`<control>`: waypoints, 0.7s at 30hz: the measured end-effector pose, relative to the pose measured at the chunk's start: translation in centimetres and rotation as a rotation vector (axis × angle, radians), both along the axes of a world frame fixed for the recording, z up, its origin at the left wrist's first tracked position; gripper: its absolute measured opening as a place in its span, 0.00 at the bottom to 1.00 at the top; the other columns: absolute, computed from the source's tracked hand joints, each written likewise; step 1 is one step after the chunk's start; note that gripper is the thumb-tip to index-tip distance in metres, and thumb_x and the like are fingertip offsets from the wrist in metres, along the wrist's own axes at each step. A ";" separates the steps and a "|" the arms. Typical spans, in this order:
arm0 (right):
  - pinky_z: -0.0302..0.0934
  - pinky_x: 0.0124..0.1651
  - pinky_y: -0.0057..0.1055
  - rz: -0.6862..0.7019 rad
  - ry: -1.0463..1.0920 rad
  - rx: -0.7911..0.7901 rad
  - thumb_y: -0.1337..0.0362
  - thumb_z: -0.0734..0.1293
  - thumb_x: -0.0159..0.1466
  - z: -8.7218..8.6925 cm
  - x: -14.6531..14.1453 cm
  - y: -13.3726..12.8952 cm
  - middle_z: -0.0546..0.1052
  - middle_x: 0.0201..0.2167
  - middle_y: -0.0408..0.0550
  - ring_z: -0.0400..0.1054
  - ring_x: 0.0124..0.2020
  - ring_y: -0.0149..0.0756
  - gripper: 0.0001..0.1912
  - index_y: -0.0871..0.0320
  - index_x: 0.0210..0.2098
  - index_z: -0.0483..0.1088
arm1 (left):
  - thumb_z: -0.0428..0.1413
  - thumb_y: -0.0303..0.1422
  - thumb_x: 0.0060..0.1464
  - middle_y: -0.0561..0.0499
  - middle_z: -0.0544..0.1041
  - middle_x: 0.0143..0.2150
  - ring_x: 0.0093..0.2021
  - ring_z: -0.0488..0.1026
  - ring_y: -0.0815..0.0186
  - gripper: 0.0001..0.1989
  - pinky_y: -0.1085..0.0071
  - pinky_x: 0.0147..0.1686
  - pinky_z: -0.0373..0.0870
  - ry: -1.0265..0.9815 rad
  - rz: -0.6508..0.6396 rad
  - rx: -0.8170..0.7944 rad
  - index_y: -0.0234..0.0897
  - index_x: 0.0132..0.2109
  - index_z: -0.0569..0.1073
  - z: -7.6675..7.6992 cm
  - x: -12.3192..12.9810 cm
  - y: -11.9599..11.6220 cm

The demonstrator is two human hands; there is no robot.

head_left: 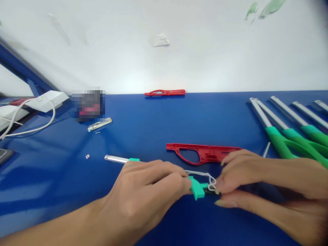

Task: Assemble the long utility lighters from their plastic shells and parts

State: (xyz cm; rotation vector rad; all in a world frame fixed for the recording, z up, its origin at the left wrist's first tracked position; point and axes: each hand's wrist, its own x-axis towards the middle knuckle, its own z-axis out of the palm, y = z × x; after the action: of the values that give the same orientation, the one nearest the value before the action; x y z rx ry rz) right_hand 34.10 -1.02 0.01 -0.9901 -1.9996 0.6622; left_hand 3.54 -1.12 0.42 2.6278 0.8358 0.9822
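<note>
My left hand (151, 194) is closed around the inner parts of a lighter, its fingers hiding most of them. A silver metal tube (116, 159) with a teal collar sticks out to the left of it. On the right of its fingertips a teal trigger piece (197, 188) shows. My right hand (256, 181) pinches the end of a small dark part beside the trigger, where a thin white wire (211, 181) loops. Just behind both hands lies a red lighter shell half (205, 153), partly covered by the right fingers.
Green lighters with silver tubes (289, 116) lie at the right. Another red shell (165, 92) rests by the wall. At the left are a clear part (99, 124), a blurred dark object (89, 105), and a white box with cable (46, 101).
</note>
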 end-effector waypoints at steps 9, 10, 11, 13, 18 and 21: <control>0.90 0.51 0.43 0.018 -0.043 -0.059 0.31 0.83 0.74 -2.4 1.9 -1.4 0.90 0.35 0.45 0.91 0.43 0.53 0.21 0.38 0.46 0.95 | 0.55 0.25 0.90 0.58 0.95 0.48 0.37 0.92 0.72 0.14 0.77 0.40 0.85 0.043 0.010 0.073 0.42 0.53 0.83 0.2 0.2 0.0; 0.90 0.51 0.44 0.038 -0.042 -0.050 0.31 0.83 0.74 -2.7 2.1 -1.5 0.90 0.35 0.46 0.91 0.44 0.54 0.21 0.38 0.46 0.95 | 0.54 0.25 0.90 0.58 0.95 0.48 0.37 0.91 0.72 0.15 0.77 0.40 0.85 0.046 0.015 0.080 0.42 0.52 0.83 0.2 0.3 0.0; 0.90 0.52 0.45 0.060 -0.039 -0.042 0.31 0.82 0.75 -2.9 2.1 -1.7 0.90 0.35 0.46 0.91 0.45 0.54 0.22 0.38 0.47 0.95 | 0.54 0.25 0.91 0.58 0.95 0.47 0.36 0.91 0.72 0.16 0.77 0.39 0.85 0.045 0.017 0.092 0.42 0.52 0.83 0.3 0.3 -0.1; 0.89 0.52 0.46 0.103 -0.030 -0.028 0.31 0.82 0.75 -3.1 2.0 -1.7 0.90 0.36 0.47 0.91 0.45 0.54 0.21 0.38 0.48 0.95 | 0.54 0.25 0.91 0.59 0.95 0.46 0.34 0.90 0.72 0.17 0.77 0.38 0.84 0.052 0.015 0.104 0.43 0.50 0.84 0.6 0.4 -0.1; 0.87 0.49 0.43 0.225 0.018 -0.033 0.39 0.82 0.81 -1.5 0.8 -0.7 0.91 0.37 0.44 0.90 0.40 0.48 0.15 0.40 0.49 0.94 | 0.54 0.27 0.90 0.60 0.96 0.46 0.35 0.91 0.72 0.19 0.78 0.38 0.84 0.086 0.001 0.096 0.44 0.49 0.87 1.2 0.4 -0.1; 0.83 0.48 0.31 0.352 0.061 -0.046 0.49 0.76 0.89 -0.3 0.3 0.3 0.91 0.38 0.35 0.87 0.35 0.32 0.13 0.44 0.47 0.89 | 0.55 0.27 0.89 0.61 0.95 0.45 0.34 0.90 0.72 0.19 0.78 0.38 0.83 0.090 -0.003 0.093 0.44 0.48 0.87 1.3 0.4 -0.2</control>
State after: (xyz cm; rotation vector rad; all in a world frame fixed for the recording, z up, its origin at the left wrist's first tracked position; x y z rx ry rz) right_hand 34.43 -0.72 -0.25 -0.6385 -2.1323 0.9191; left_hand 3.91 -1.33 1.74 2.7699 0.8250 0.9293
